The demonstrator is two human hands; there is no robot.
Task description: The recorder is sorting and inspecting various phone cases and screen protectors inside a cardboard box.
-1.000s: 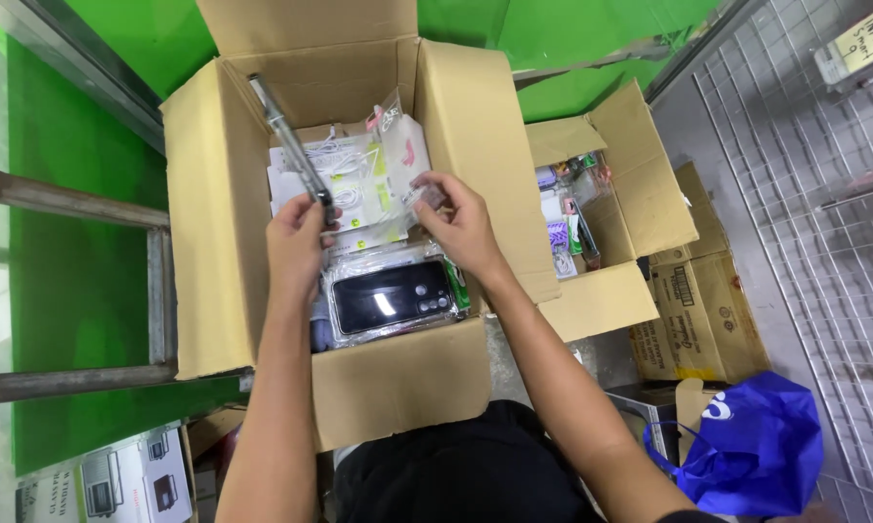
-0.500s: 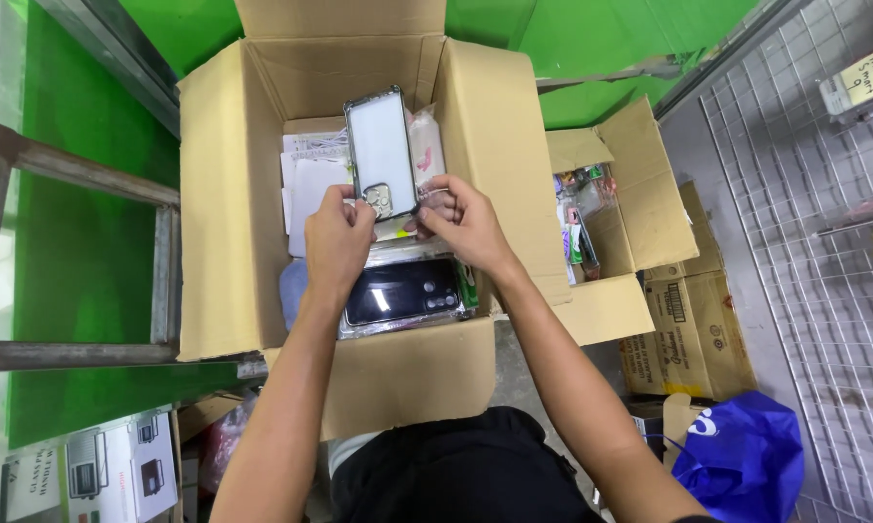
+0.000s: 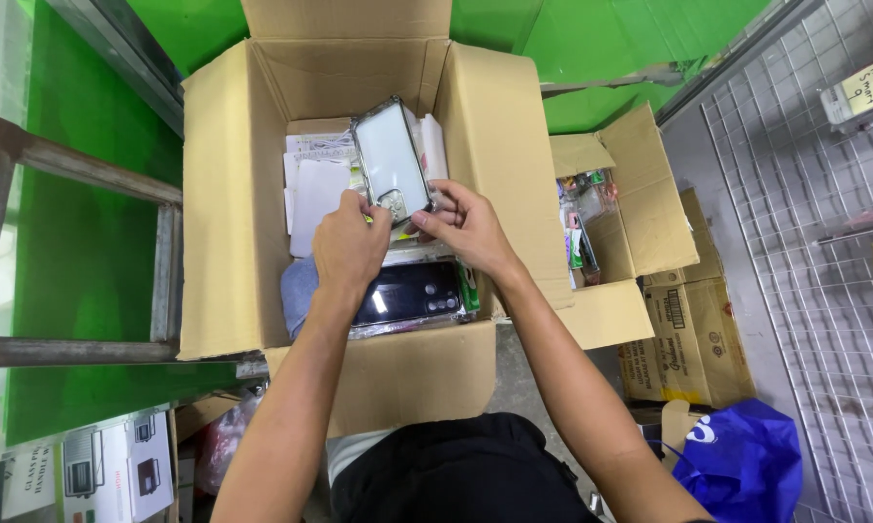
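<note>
Head view showed my left hand (image 3: 351, 242) and right hand (image 3: 463, 225) both pinching the clear phone case (image 3: 391, 162) by its lower end. I held it tilted above the open cardboard box (image 3: 225, 213), so its back faced me, clear of the packets (image 3: 318, 189) below.

green floor (image 3: 78, 261), grey wire grid (image 3: 804, 252)

We count two hands, left (image 3: 351, 247) and right (image 3: 465, 228); one clear phone case (image 3: 390, 160); one dark phone case (image 3: 412, 293); four cardboard boxes: large (image 3: 223, 194), small (image 3: 640, 194), printed (image 3: 693, 339), white (image 3: 88, 475); one blue bag (image 3: 746, 465).
</note>
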